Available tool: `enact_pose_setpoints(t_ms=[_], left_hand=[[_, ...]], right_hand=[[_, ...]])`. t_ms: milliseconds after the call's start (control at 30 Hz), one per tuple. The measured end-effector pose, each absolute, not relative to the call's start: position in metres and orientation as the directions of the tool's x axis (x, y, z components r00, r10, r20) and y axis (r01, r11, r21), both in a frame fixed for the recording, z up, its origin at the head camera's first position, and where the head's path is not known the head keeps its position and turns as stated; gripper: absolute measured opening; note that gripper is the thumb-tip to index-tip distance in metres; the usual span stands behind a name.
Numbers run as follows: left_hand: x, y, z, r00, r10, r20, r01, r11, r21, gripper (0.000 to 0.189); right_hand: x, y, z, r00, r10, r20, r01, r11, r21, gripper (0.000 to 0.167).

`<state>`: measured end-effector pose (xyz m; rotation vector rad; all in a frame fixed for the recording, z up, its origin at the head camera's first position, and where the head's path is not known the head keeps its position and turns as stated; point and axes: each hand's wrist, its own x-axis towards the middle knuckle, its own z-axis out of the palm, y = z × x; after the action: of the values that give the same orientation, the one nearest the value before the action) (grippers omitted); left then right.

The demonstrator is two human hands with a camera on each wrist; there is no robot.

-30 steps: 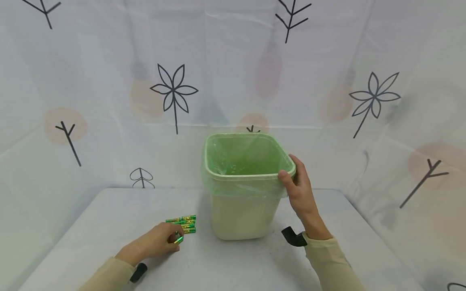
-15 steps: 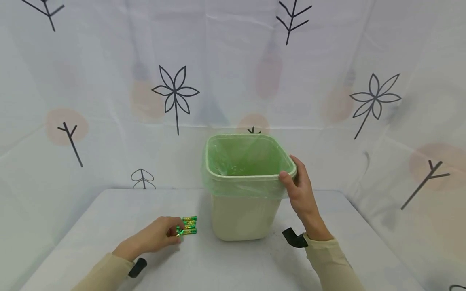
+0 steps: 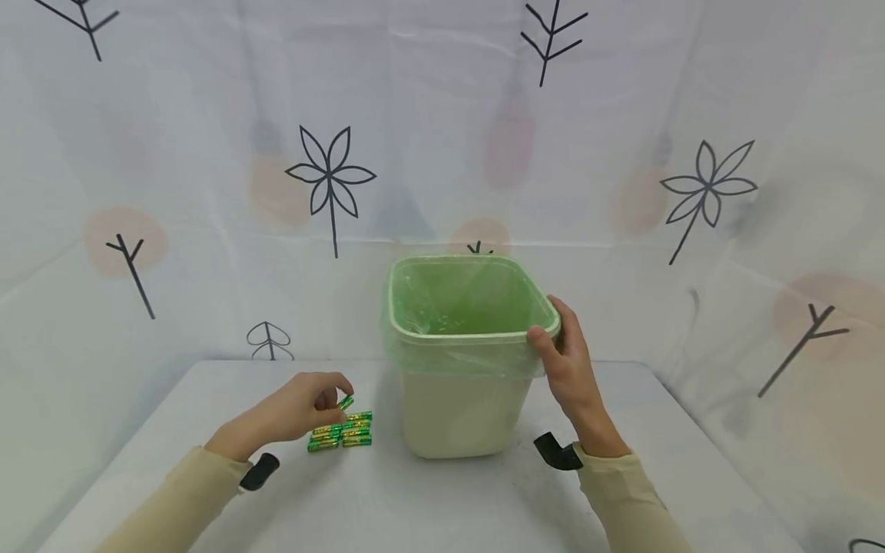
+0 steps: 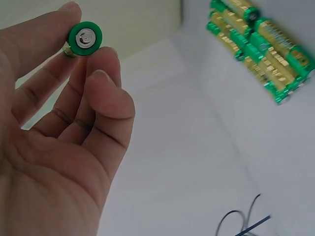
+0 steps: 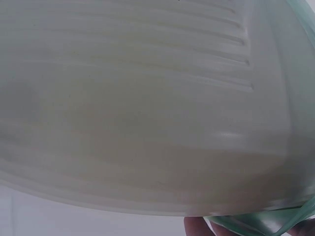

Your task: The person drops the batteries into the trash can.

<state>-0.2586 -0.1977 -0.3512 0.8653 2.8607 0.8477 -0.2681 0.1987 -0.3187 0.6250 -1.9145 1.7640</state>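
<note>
My left hand (image 3: 293,407) pinches a green and gold battery (image 4: 85,38) between thumb and fingers, raised off the table. In the left wrist view its flat round end faces the camera. Just below that hand, several like batteries (image 3: 356,431) lie side by side in two short columns on the table. To their right stands a pale green trash bin (image 3: 463,415), upright, with a thin green bag (image 3: 456,357) folded over its rim. My right hand (image 3: 570,365) grips the bin's right front corner, thumb outside the near edge. In the right wrist view the bin wall (image 5: 138,113) hides most of that hand.
A white table (image 3: 429,507) carries everything. Behind and at both sides hangs a pale cloth (image 3: 429,100) printed with black plant drawings. Dark straps with small black pieces (image 3: 557,452) sit at both wrists.
My left hand has risen from the batteries with one battery between its fingers, uncovering more of the left column. My right hand and the bin stay where they were.
</note>
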Motion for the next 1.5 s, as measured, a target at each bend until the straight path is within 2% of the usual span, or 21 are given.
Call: enact_pose_setpoints(t_ms=[233, 533, 833, 1100, 1500], left_hand=[[-0.263, -0.192, -0.306, -0.847, 0.508, 0.159, 0.516, 0.711, 0.478, 0.029], [-0.275, -0.179, -0.249, -0.813, 0.528, 0.247, 0.581, 0.698, 0.418, 0.03], [-0.278, -0.162, -0.204, -0.8, 0.51, 0.317, 0.601, 0.686, 0.41, 0.03], [-0.287, -0.132, -0.188, -0.76, 0.56, 0.328, 0.649, 0.643, 0.406, 0.03], [-0.308, -0.083, -0.192, -0.721, 0.61, 0.329, 0.689, 0.584, 0.428, 0.029]], right_hand=[[-0.267, 0.197, -0.317, -0.787, -0.023, 0.616, -0.616, 0.074, -0.784, 0.054], [-0.266, 0.197, -0.318, -0.787, -0.01, 0.617, -0.616, 0.042, -0.786, 0.054], [-0.269, 0.194, -0.318, -0.786, -0.031, 0.617, -0.618, 0.057, -0.784, 0.055], [-0.269, 0.196, -0.318, -0.792, -0.028, 0.61, -0.61, 0.082, -0.788, 0.054], [-0.265, 0.198, -0.317, -0.796, -0.028, 0.605, -0.605, 0.092, -0.791, 0.054]])
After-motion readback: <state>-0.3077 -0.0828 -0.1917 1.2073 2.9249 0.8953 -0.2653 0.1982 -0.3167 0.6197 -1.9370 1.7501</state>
